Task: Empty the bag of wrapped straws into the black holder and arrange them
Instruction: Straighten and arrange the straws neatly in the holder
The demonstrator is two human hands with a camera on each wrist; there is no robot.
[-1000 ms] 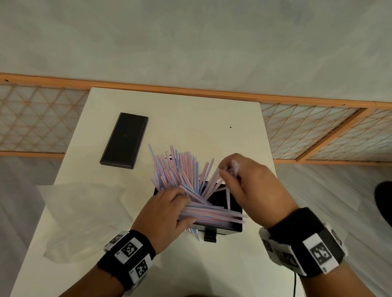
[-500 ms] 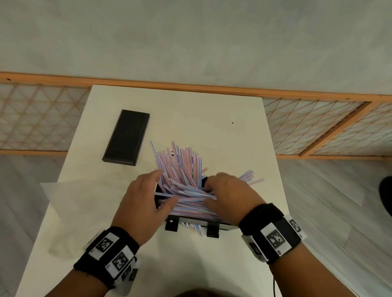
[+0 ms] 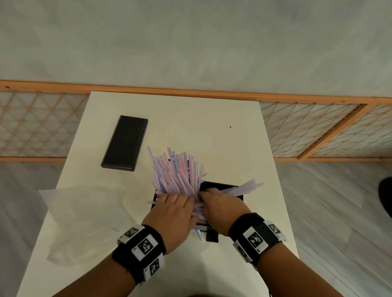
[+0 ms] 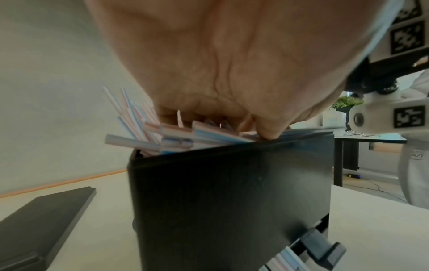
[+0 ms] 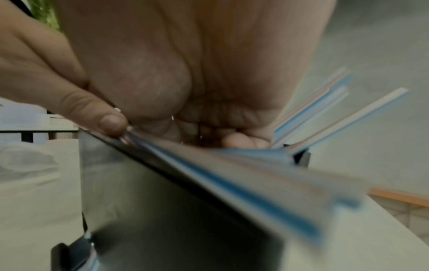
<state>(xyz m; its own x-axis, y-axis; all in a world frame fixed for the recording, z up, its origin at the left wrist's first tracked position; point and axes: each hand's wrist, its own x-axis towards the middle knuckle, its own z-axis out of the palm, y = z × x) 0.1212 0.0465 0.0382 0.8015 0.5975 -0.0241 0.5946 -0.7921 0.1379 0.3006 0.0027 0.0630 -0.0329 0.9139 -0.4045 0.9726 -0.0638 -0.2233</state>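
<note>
Head view: left hand [image 3: 172, 215] and right hand [image 3: 222, 210] press wrapped straws [image 3: 177, 173] fanning from the black holder [image 3: 234, 189] on the table [image 3: 193, 123]; empty bag [image 3: 84, 221] lies left. Left wrist view — fingers flat on straws. Right wrist view — curl unclear, blurred.

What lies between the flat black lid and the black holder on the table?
The fanned wrapped straws overhang the stretch between black lid and black holder; beneath them, bare table. Head view.
</note>
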